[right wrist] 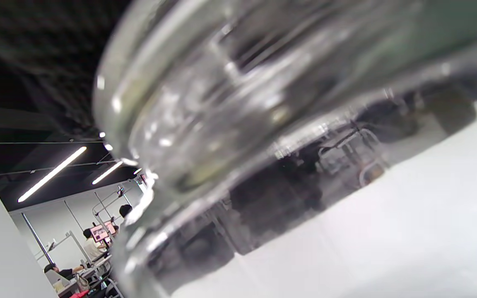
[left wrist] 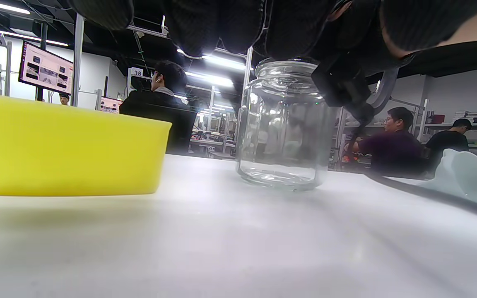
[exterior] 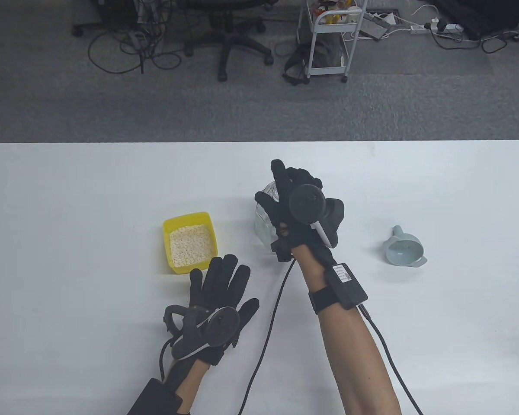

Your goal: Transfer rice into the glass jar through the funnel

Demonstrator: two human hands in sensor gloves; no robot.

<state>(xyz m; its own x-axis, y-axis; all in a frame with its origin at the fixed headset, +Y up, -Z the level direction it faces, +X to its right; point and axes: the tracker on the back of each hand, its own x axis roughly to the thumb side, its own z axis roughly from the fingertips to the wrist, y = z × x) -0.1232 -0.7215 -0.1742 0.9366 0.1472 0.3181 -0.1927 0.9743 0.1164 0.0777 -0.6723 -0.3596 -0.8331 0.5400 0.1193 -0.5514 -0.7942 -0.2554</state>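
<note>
Right hand (exterior: 305, 207) sits over the top of the glass jar (exterior: 266, 216) at mid-desk. Its fingers drape across the jar's mouth, and the table view shows the thumb on the jar's left side. The right wrist view is filled by blurred glass pressed close to the camera. Whether this grip bears on the jar or merely covers it cannot be told with certainty; it reads as a hold around the neck.

The jar stands upright on the desk (exterior: 69, 194), its base flat in the left wrist view, and appears empty.

Left hand (exterior: 218, 294) lies flat on the desk with fingers spread wide, holding nothing, just near of the yellow tray (exterior: 166, 242). The tray holds rice (exterior: 191, 245) and stands left of the jar, apart from it.

The funnel (exterior: 404, 251) lies on its side on the desk, well to the right of the jar. Its spout points far and slightly left; its wide mouth faces near and up.

Judgement: the funnel is not yet seated in the jar. It lies on the right hand's side and well apart from the left hand. The right hand is the nearer one to fetch it, then upend it so the spout points down into the jar's mouth.
</note>
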